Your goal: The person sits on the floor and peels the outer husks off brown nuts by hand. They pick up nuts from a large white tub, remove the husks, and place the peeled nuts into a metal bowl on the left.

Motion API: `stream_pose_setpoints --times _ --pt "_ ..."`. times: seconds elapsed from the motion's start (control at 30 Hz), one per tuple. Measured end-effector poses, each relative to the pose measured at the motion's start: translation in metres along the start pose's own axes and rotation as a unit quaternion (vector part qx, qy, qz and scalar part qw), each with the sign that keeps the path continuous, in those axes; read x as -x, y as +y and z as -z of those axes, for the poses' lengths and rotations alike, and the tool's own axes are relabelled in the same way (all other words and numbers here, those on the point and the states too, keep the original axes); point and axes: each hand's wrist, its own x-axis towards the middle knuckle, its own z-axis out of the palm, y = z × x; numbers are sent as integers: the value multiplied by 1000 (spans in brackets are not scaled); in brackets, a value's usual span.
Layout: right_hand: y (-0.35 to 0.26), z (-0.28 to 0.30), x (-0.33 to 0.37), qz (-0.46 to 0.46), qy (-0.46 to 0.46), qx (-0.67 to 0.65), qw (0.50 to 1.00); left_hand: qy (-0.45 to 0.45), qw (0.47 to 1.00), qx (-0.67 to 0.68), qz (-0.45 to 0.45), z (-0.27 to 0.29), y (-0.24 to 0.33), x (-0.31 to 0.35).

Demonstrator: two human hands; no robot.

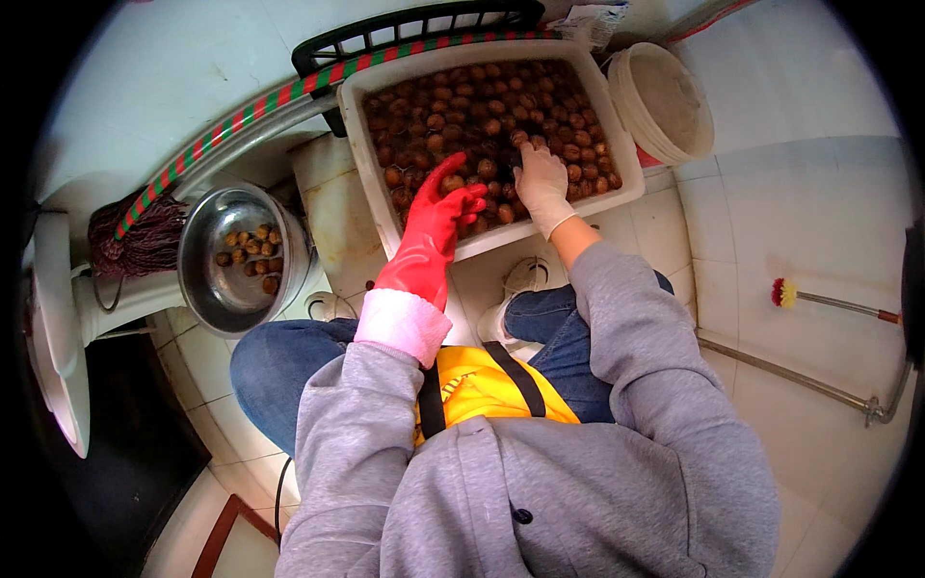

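A white rectangular tub (628, 164) holds many brown walnuts (453, 101) sitting in dark water. Over its near left part is my left hand (438, 214), in a red rubber glove with a pink cuff. Its fingers are apart, one stretched forward, and nothing shows between them. My right hand (542, 181), in a thin pale glove, reaches into the tub right of the middle. Its fingers are bent, with a walnut (518, 138) at the fingertips; the palm side is hidden.
On the left stands a steel bowl (207, 289) with several walnuts inside, beside a dark mop head (140, 231) with a red-green striped handle (255, 108). A white bucket (626, 101) touches the tub's right side. A metal pipe (790, 378) runs along the right wall.
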Motion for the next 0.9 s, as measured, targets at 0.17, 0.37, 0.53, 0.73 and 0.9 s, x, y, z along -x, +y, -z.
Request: stream_pose_setpoints --times 0.17,0.37,0.53,0.73,0.9 --pt "3 -18 -5 76 -42 -90 992 9 999 18 -24 -1 -9 -5" --pt "-3 -7 -6 -10 -76 35 996 47 998 -29 -22 9 -18 -16" --pt "-27 16 4 121 -28 -309 943 75 997 -10 0 12 -34 -27" --pt "-60 10 12 239 14 -256 937 1 992 55 -113 32 -75 -56" --pt "-10 5 -6 118 92 -200 968 -32 998 -10 -61 -5 -39 -25"
